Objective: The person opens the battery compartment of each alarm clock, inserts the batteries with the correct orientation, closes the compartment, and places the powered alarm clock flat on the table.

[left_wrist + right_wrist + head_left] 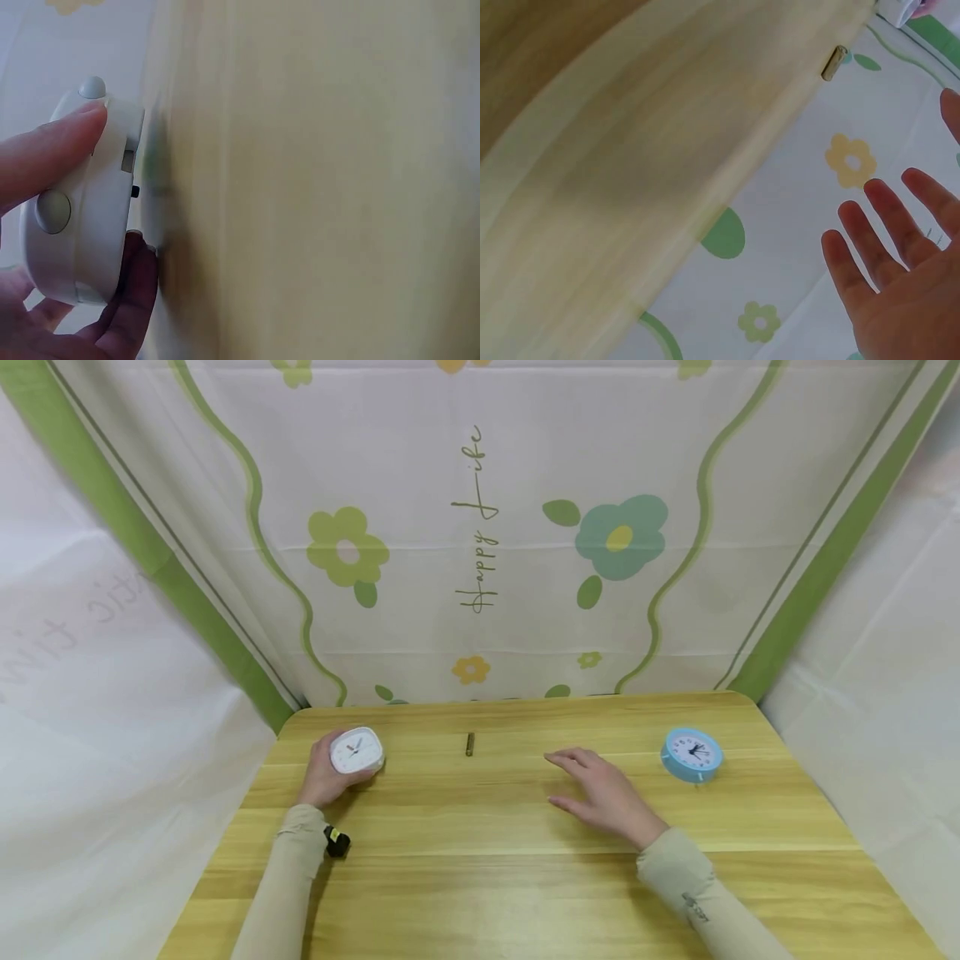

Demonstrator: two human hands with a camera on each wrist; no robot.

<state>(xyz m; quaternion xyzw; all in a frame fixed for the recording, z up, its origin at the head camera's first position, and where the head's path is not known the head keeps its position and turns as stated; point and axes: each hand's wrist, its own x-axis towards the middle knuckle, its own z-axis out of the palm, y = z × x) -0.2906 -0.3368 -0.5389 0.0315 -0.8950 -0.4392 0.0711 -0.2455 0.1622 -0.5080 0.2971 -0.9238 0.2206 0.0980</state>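
My left hand [327, 774] grips a white alarm clock [357, 750] at the left of the table, its face turned up. In the left wrist view the thumb presses the clock's side between two grey knobs, and fingers curl under the white clock [90, 195]. Over the middle right of the table my right hand [603, 797] is held with fingers extended and apart, touching nothing. In the right wrist view the right hand [907, 277] shows spread fingers. A small battery [470, 744] lies between the hands, toward the back.
A round blue alarm clock [692, 755] sits at the right back of the wooden table [480, 893]. Beside the left sleeve is a small black object [337, 842], perhaps the wrist camera. Flowered curtains [480, 610] enclose the back and sides.
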